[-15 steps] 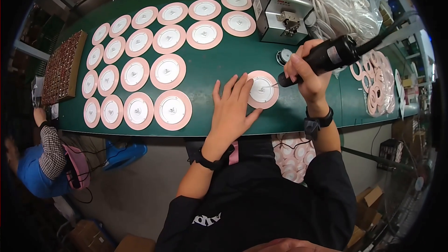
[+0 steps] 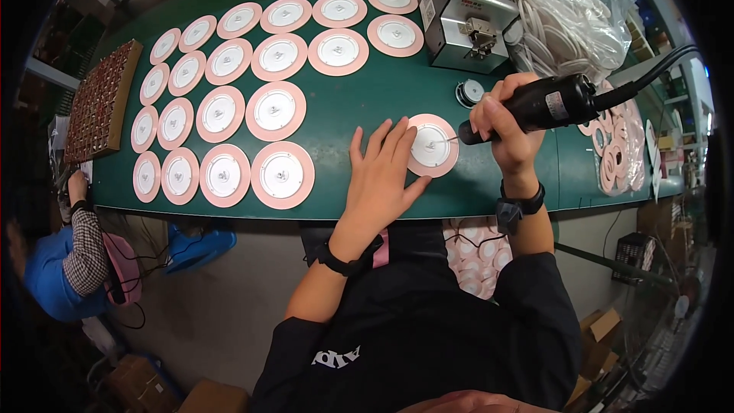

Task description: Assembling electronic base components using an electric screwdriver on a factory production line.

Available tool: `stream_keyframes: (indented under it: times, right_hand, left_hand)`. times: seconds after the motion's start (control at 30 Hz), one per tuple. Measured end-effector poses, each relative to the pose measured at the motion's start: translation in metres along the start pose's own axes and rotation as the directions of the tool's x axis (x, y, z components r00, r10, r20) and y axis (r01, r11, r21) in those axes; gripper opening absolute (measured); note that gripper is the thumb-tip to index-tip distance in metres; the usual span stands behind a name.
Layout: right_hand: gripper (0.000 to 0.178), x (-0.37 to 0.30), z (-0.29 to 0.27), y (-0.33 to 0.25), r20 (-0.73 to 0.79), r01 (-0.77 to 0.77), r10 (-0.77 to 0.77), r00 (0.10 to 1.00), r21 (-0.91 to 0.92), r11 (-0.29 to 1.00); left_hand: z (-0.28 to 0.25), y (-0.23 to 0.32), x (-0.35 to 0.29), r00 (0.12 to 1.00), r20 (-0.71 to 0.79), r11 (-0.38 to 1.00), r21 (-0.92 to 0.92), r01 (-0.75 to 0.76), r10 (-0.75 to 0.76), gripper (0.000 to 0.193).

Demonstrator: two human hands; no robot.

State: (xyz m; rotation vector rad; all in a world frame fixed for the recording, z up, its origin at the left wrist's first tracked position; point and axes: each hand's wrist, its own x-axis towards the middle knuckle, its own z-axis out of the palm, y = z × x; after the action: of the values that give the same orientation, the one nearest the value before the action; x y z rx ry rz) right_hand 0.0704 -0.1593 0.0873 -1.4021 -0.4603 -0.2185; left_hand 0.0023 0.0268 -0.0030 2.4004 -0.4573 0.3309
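Green worktable [image 2: 344, 95], grey floor [image 2: 222, 298], cardboard boxes [image 2: 214, 398]

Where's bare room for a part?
Green tabletop between the left hand and pink-rimmed discs, back toward the metal machine; also between the right hand and bagged pink rings. Crowded: those disc rows, and the bag of white parts beside the machine.

Left fingers [image 2: 401, 147] on pink-rimmed disc [image 2: 433, 153], right fingers [image 2: 485, 118] around black tool [image 2: 547, 103], green table [image 2: 345, 99]
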Motion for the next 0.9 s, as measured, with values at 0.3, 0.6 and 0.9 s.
stream_keyframes:
  times: [0.3,0.6,0.9]
  right_hand:
    - [0.033,0.098,-0.02,-0.032,-0.136,0.305,-0.321,0.937,-0.124,0.944]
    - [0.021,0.125,-0.027,-0.008,-0.123,0.078,-0.079,0.989,-0.01,0.997]
    - [0.023,0.025,0.023,-0.005,-0.022,0.088,-0.088,0.996,0.035,0.995]
  left_hand:
    - [0.002,0.0,-0.001,1.0,-0.012,1.0,0.001,-0.011,0.011,0.077]
    - [0.001,-0.003,-0.004,1.0,-0.017,1.0,-0.007,-0.012,0.012,0.078]
    - [0.0,-0.001,-0.003,1.0,-0.022,1.0,-0.027,-0.003,0.002,0.087]
